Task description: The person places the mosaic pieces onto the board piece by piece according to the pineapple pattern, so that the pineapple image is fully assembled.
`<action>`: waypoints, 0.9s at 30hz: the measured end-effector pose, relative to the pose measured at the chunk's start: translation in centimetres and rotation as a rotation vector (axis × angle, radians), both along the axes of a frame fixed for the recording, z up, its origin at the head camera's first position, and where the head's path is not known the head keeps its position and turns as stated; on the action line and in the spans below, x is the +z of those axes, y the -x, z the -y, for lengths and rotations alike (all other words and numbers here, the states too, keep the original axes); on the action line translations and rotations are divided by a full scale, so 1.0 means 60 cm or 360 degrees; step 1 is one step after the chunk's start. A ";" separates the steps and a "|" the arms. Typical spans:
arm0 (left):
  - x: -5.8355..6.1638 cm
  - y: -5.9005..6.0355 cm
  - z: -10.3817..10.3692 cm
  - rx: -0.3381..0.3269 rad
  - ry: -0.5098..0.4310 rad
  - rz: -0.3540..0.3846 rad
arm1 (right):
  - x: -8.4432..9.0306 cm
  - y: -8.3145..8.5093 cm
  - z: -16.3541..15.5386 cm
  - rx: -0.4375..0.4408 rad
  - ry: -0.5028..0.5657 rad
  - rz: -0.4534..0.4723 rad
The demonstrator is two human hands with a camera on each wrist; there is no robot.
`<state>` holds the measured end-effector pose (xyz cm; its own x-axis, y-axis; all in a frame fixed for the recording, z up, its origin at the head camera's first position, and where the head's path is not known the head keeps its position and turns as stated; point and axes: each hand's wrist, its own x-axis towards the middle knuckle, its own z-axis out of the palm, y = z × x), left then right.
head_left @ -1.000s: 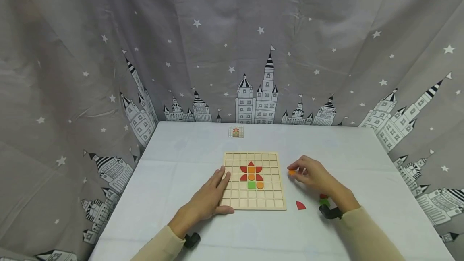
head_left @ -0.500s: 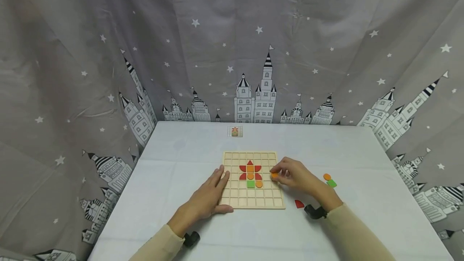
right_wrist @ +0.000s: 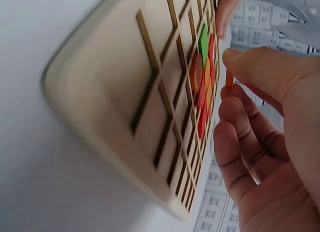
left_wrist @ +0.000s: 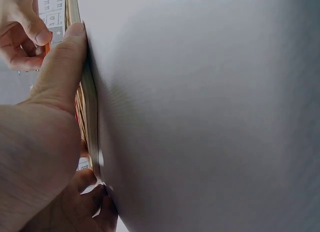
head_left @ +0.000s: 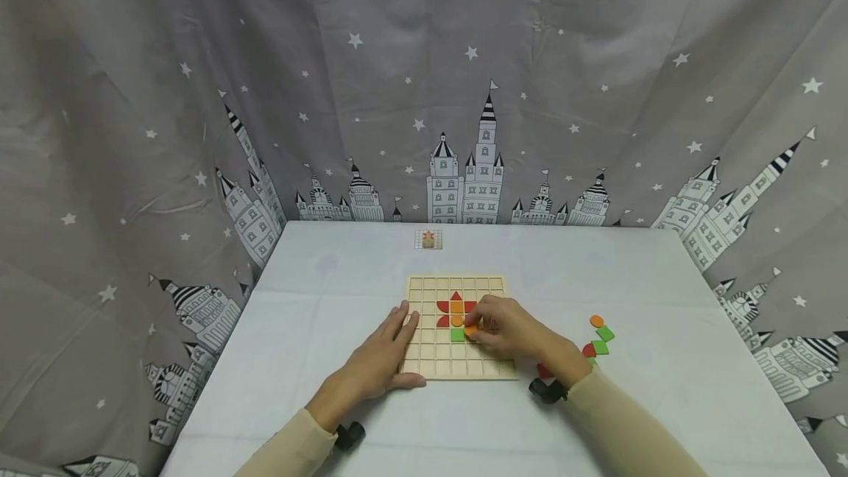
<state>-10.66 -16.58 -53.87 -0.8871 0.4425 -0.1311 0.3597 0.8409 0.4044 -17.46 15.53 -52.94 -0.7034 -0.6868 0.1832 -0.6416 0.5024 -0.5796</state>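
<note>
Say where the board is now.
In the head view, the board is below centre, the left hand at its left edge, the card beyond it.

Left sleeve (head_left: 291, 444) & right sleeve (head_left: 626, 418) — both plain beige, long. Blk rounded unit (head_left: 350, 436) at L wrist, similar blk wrist unit (head_left: 547, 391) at R — left hand (head_left: 376, 359), right hand (head_left: 509, 326) bare.

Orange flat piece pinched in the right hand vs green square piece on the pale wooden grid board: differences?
Support: the orange flat piece is held off the pale wooden grid board; the green square piece lies on it.
Contact: the right hand pinches the orange piece; nothing grips the green piece.
Shared: both look thin.
</note>
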 end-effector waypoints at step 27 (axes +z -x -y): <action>0.002 -0.002 0.005 -0.0042 -0.0042 0.0008 | -0.011 -0.012 0.093 0.0065 -0.0175 -0.0160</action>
<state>-10.57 -16.85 -53.75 -0.8744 0.4693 -0.1233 0.3796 0.8200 0.4283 -16.75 9.98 -53.62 -0.6562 -0.7343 0.1735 -0.7149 0.5315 -0.4544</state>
